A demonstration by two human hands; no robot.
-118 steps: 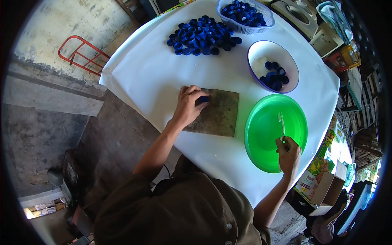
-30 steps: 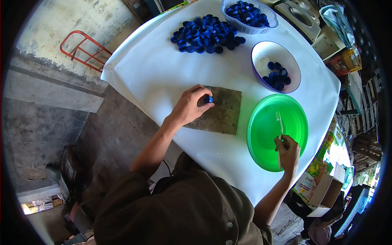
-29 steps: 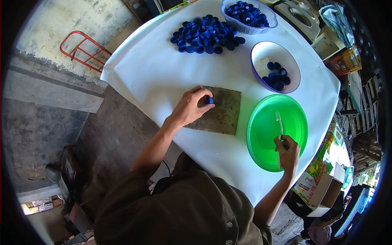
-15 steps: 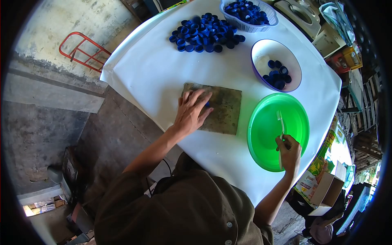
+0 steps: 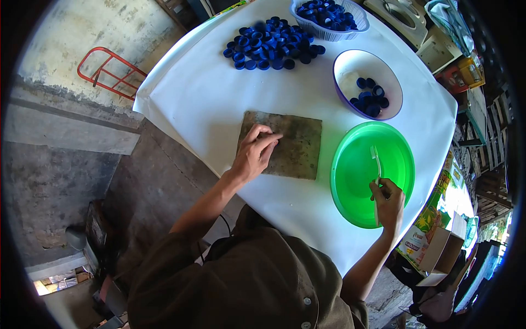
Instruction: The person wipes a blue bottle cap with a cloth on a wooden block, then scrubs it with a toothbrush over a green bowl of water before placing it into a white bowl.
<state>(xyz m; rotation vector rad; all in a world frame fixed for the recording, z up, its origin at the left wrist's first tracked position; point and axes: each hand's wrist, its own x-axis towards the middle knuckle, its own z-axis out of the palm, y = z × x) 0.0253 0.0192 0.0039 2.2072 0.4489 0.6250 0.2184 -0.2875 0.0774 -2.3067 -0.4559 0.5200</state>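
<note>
My left hand point(image 5: 256, 152) is over the left part of a worn, brownish square board point(image 5: 298, 148), its fingers drawn together in a pinch. The blue bottle cap glimpsed between these fingers a moment ago is now hidden by them, and none shows on the bare board. Over the green basin point(image 5: 335, 189), my right hand point(image 5: 389, 202) grips a white toothbrush point(image 5: 377, 167) by its handle, bristle end pointing away from me. Beyond the basin, a white bowl with a purple outside point(image 5: 395, 82) holds several blue bottle caps point(image 5: 372, 101).
A heap of blue caps point(image 5: 266, 46) lies at the table's far side. Next to it a pale ribbed basket point(image 5: 353, 35) is filled with more caps. White sheeting point(image 5: 197, 104) covers the table. A red metal frame point(image 5: 109, 71) stands at left; an open cardboard box point(image 5: 441, 252) is at right.
My left hand's fingers have gone from spread over the board to pinched together, and the blue cap beneath has gone out of sight. My right hand keeps the toothbrush in nearly the same place.
</note>
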